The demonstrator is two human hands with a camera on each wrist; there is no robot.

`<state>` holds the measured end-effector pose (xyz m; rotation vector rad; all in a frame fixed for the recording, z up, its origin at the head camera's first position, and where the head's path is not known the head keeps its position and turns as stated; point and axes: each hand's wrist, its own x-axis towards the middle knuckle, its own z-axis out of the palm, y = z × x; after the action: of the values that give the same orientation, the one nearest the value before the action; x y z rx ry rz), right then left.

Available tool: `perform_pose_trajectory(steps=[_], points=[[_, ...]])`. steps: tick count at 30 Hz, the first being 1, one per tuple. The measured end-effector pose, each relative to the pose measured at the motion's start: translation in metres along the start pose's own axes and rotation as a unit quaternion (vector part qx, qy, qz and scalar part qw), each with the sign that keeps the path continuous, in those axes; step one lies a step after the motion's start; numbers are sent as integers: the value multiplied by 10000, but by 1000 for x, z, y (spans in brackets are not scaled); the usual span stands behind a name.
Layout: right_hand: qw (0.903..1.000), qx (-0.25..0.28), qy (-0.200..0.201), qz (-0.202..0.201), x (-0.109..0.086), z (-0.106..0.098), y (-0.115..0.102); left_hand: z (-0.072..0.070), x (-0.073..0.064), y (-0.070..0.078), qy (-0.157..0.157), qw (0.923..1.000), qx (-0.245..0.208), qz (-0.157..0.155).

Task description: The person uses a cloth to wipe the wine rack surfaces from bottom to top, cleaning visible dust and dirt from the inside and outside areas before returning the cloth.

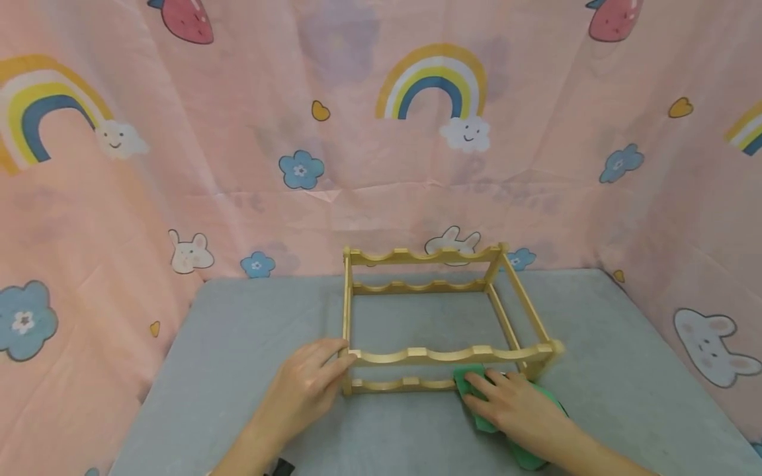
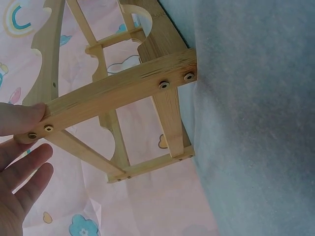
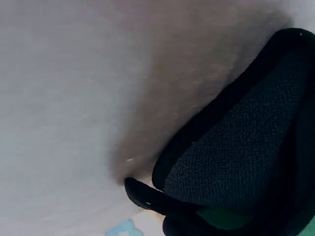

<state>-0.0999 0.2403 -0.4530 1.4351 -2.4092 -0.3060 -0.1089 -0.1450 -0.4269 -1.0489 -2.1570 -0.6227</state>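
Note:
A light wooden bottle rack (image 1: 417, 357) with scalloped rails stands on the grey-covered table. At its front left corner my left hand (image 1: 309, 380) grips the upright; in the left wrist view the thumb (image 2: 22, 118) lies on the end of that slat (image 2: 118, 91). My right hand (image 1: 514, 403) holds a green cloth (image 1: 530, 456) at the front lower rail, near the right corner. Part of the cloth hides beneath the palm. A dark textured fabric with black edging (image 3: 231, 142) fills much of the right wrist view, where the right fingers do not show.
The grey table (image 1: 256, 330) extends around the rack. A pink patterned curtain (image 1: 357, 218) hangs behind and on both sides. A small black object (image 1: 283, 468) shows beside the left wrist at the bottom edge.

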Motion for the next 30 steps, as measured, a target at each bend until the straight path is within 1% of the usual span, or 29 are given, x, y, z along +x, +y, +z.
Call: perform_pose_trajectory(steps=[3,9,11,15,18,20,24,27,30], points=[[9998,87,88,125,-9,-1,3,0,0,0,7,10000,-1,37],[9983,403,243,349,-29,1,10,1,2,-1,221,9994,18,247],[9979,458,275,365,-37,3,13,1,2,-1,227,9995,7,236],[9969,517,400,429,-52,5,18,1,1,-1,101,9999,-27,87],[9954,479,669,487,-60,5,21,1,1,0,1,10000,-67,-3],[9940,437,876,486,-63,5,22,1,1,0,2,10000,-82,-8],[9913,407,1165,456,-68,1,26,2,1,-1,121,9998,-50,118],[9897,347,1352,322,-72,-4,31,2,2,-2,144,9997,-34,170],[9859,310,1637,144,-76,-9,36,1,1,-2,114,9998,-75,128]])
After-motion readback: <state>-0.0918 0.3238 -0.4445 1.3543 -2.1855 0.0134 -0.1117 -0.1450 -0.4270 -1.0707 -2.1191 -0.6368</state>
